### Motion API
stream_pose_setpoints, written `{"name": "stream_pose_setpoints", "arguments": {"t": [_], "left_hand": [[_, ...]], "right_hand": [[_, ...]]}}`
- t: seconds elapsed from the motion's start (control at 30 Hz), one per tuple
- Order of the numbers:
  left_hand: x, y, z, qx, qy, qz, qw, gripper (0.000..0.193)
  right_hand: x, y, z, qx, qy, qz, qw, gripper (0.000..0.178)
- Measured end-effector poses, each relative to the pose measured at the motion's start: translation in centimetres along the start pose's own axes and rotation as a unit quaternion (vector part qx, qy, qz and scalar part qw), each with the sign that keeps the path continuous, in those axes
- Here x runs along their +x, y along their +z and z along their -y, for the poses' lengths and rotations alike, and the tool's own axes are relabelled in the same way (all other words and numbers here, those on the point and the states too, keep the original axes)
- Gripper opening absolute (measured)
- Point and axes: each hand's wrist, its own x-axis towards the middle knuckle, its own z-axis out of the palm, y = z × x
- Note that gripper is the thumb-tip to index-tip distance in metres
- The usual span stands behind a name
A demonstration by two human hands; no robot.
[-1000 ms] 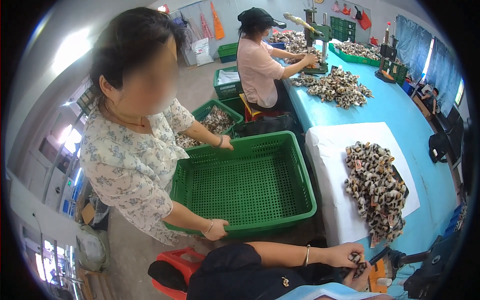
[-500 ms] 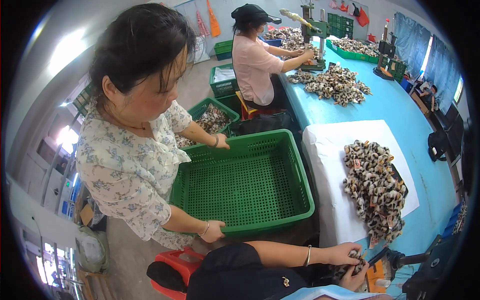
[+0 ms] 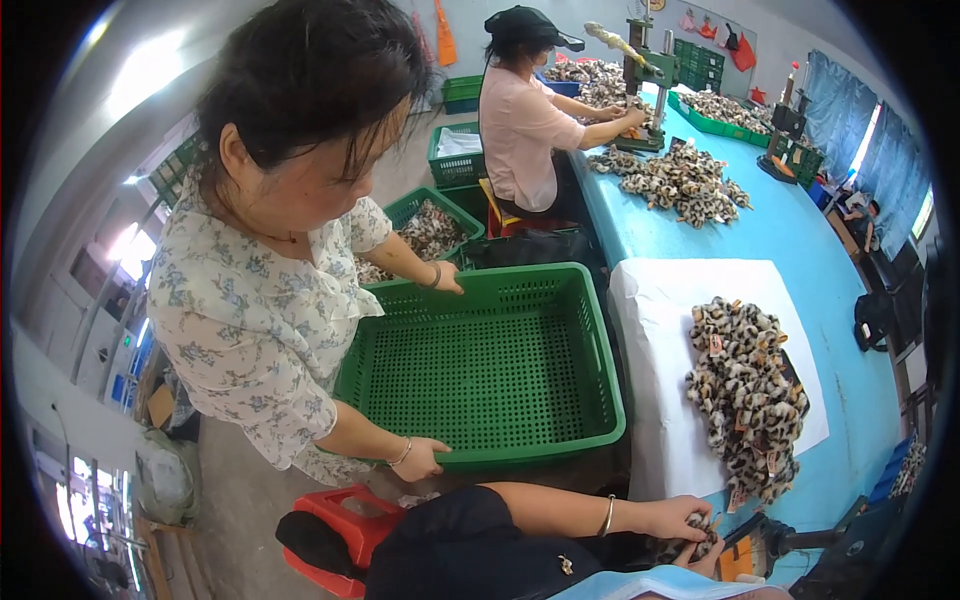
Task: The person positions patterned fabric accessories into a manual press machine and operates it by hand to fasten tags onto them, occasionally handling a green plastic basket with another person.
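At the lower right, my left hand (image 3: 678, 518), with a bangle on the wrist, has its fingers closed around a small spotted plush piece (image 3: 708, 543). My right hand (image 3: 706, 564) grips the same piece from below, partly cut off from sight by the lower edge. Both hands are beside the table edge, next to an orange block (image 3: 738, 557) and a dark bench press (image 3: 800, 540). Just beyond them, a heap of spotted plush pieces (image 3: 745, 400) with small tags lies on a white sheet (image 3: 650, 330).
To the left, a person in a floral blouse (image 3: 250, 340) grips the rim of an empty green crate (image 3: 470, 458). Another person in pink (image 3: 520, 140) works at a press (image 3: 640, 80) near a second plush heap (image 3: 680, 182). A red stool (image 3: 350, 520) stands behind my arm.
The view has shifted slightly. My hands still hold the plush piece, with the fingers a little rearranged. The person in the floral blouse leans somewhat closer, still gripping the crate.
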Motion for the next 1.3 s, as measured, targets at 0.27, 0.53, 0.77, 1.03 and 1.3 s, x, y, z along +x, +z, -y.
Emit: {"name": "stream_pose_setpoints", "arguments": {"t": [0.27, 0.53, 0.77, 1.03, 1.3], "left_hand": [[-0.1, -0.4, -0.4, 0.010, -0.015, 0.005, 1.000, 0.027], [-0.1, -0.3, 0.3, -0.012, 0.002, 0.017, 1.000, 0.026], [0.3, -0.3, 0.6, -0.007, 0.021, 0.023, 1.000, 0.027], [0.2, -0.6, 0.3, -0.020, 0.006, 0.021, 1.000, 0.027], [0.2, -0.7, 0.3, -0.008, 0.006, 0.026, 1.000, 0.028]], "right_hand": [[0.1, -2.4, 4.3, -0.086, -0.040, 0.036, 0.995, 0.032], [-0.3, -1.6, 1.3, -0.080, -0.046, 0.021, 0.995, 0.032], [-0.3, -1.8, 1.9, -0.078, -0.027, 0.006, 0.997, 0.034], [-0.2, -2.2, 3.9, -0.153, -0.040, 0.008, 0.987, 0.035], [0.2, -0.3, -0.3, -0.049, -0.059, -0.043, 0.996, 0.036]]}}
